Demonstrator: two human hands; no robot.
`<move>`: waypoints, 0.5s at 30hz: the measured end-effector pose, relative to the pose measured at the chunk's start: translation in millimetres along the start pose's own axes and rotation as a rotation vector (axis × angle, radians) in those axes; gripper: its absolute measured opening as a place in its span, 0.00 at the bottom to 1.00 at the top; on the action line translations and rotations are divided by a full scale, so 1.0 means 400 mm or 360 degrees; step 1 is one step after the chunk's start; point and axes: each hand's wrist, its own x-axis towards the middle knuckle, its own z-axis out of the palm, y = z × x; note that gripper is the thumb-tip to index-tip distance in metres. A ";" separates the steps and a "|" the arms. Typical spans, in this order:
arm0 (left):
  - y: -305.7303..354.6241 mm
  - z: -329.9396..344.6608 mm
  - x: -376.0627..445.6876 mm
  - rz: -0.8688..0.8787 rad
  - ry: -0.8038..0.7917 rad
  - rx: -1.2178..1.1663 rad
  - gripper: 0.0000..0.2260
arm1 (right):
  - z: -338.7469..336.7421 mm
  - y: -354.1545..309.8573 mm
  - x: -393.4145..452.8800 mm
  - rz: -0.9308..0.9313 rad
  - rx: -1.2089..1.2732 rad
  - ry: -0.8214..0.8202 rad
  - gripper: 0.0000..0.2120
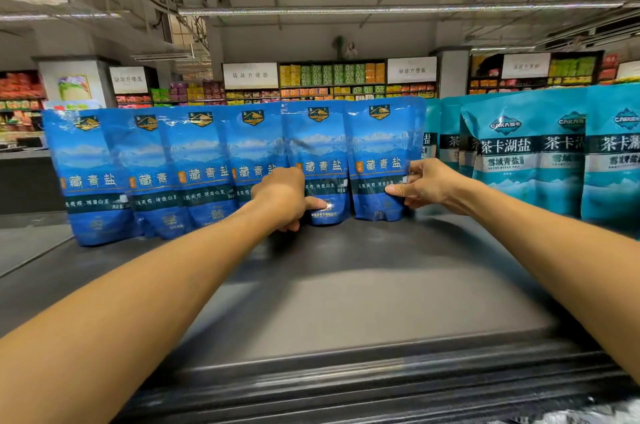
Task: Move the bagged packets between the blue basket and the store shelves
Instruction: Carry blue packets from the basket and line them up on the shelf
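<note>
Six blue packets (pixel 207 167) stand upright in a row across the middle of the frame, at the back of a dark shelf (pixel 346 285), with teal packets (pixel 526 160) lined up beside them at right. Left hand (pixel 282 196), fingers curled and thumb out front, holds the lower part of the fifth blue packet (pixel 320 153). Right hand (pixel 427 186) pinches the right edge of the sixth blue packet (pixel 377 160) between thumb and fingers. No blue basket shows anywhere in frame.

Risk lies in the row itself: the pouches overlap and lean on each other, so tugging one sideways would likely tip its neighbours like dominoes. Glossy film may slip from an edge pinch, and a dropped packet could slide forward off the smooth shelf toward the lower edge of the frame.
</note>
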 end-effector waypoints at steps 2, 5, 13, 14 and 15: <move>-0.001 -0.002 0.001 0.0011 0.0026 0.0108 0.24 | 0.010 -0.004 -0.004 0.0044 0.0015 0.0021 0.13; -0.004 -0.009 -0.005 0.0045 0.0019 0.0273 0.27 | 0.014 -0.007 -0.014 0.0095 0.0007 0.0041 0.17; -0.050 -0.045 -0.095 0.0305 0.0111 -0.0047 0.29 | 0.031 -0.072 -0.118 0.0098 -0.0294 0.0188 0.14; -0.056 -0.057 -0.116 0.0345 0.0132 -0.0085 0.29 | 0.040 -0.093 -0.145 0.0016 -0.0276 0.0179 0.15; -0.061 -0.071 -0.139 0.0376 0.0151 -0.0129 0.28 | 0.052 -0.116 -0.180 -0.0068 -0.0211 0.0161 0.13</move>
